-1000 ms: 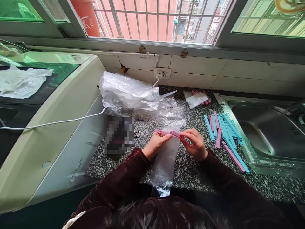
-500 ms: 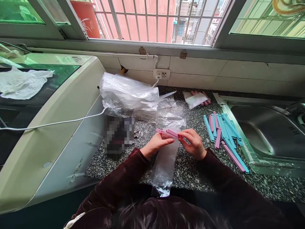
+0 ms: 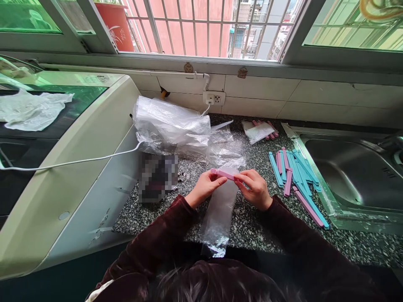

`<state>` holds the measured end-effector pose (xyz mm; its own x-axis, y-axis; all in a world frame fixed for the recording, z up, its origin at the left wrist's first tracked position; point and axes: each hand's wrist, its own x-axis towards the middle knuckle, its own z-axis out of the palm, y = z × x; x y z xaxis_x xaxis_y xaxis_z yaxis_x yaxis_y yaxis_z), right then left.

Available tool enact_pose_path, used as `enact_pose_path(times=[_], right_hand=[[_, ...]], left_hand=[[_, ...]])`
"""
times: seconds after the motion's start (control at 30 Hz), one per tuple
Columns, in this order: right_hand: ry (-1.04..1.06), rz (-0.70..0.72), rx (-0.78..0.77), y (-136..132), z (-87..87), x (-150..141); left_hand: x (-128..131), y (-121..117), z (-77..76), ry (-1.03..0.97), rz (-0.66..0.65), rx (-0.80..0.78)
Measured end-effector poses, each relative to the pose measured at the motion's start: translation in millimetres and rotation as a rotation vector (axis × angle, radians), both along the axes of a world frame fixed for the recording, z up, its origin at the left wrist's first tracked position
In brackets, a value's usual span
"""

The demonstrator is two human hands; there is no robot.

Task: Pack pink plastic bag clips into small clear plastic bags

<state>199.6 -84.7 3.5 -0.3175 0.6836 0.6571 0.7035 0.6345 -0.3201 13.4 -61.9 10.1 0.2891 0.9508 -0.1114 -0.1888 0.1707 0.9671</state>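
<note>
A pink bag sealing clip (image 3: 224,173) lies across the upper end of a long clear plastic bag (image 3: 219,209). Its left end is pinched by my left hand (image 3: 204,188), the thumb lying along its near side. At the right end, the fingertips of my right hand (image 3: 255,188) close on the clip. From the clip the bag hangs toward me, over the counter's front edge. To the right of my hands lies a loose pile of blue clips (image 3: 302,170) and pink clips (image 3: 288,182).
Crumpled clear plastic bags (image 3: 171,126) are heaped behind my hands. A filled clear packet (image 3: 257,132) rests on more pink clips at the back. A steel sink (image 3: 346,167) is at the right, a cream appliance (image 3: 94,138) with a white cord (image 3: 78,161) at the left. A blurred dark patch (image 3: 157,178) covers something nearby.
The pink clip's two parts, angled apart earlier, now lie nearly in one line. Its upper part has slid left toward my left hand, and my right fingers have shifted slightly left.
</note>
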Motion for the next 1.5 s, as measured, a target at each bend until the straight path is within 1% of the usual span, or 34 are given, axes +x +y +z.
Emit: enact_pose_path(times=[0.13,0.27,0.33,0.4,0.43,0.47,0.57,0.6,0.63,0.67,0.77,1.07,1.5], right_hand=[[-0.033,-0.013,0.007,-0.1,-0.6,-0.7],[-0.041,-0.011,0.020,-1.1,-0.1,-1.5],[0.031,-0.030,0.025,-1.1,0.5,-0.7],[0.156,-0.069,-0.028,-0.2,0.8,1.2],[0.218,-0.081,-0.094,0.6,0.8,2.2],[0.270,-0.074,-0.192,1.5,0.7,3.2],[0.390,0.040,-0.574,4.1,-0.2,4.2],[0.430,0.072,-0.671,4.5,-0.6,3.7],[0.471,0.089,-0.736,4.7,-1.0,2.9],[0.506,0.090,-0.768,4.7,-1.2,2.0],[0.560,0.066,-0.784,3.5,-1.3,-0.5],[0.592,0.022,-0.795,1.0,0.4,-2.1],[0.560,0.022,-0.770,-0.1,2.9,-3.0]], left_hand=[[-1.1,-0.4,2.4,0.023,0.046,0.015],[-1.9,0.3,0.7,0.048,0.073,0.046],[-2.5,1.1,-0.7,0.048,0.087,0.054],[-3.2,1.8,-1.7,0.041,0.095,0.062],[-3.7,1.9,-2.0,0.039,0.096,0.069],[-4.1,1.9,-2.2,0.037,0.094,0.076],[-5.0,1.3,-2.1,0.035,0.079,0.085],[-5.1,1.1,-1.9,0.032,0.074,0.084],[-5.2,0.9,-1.7,0.029,0.068,0.084],[-5.2,0.9,-1.3,0.026,0.063,0.086],[-4.8,1.1,0.1,0.021,0.048,0.091],[-4.4,1.0,-0.7,0.025,0.027,0.123],[-5.5,2.4,-6.0,0.048,0.033,0.162]])
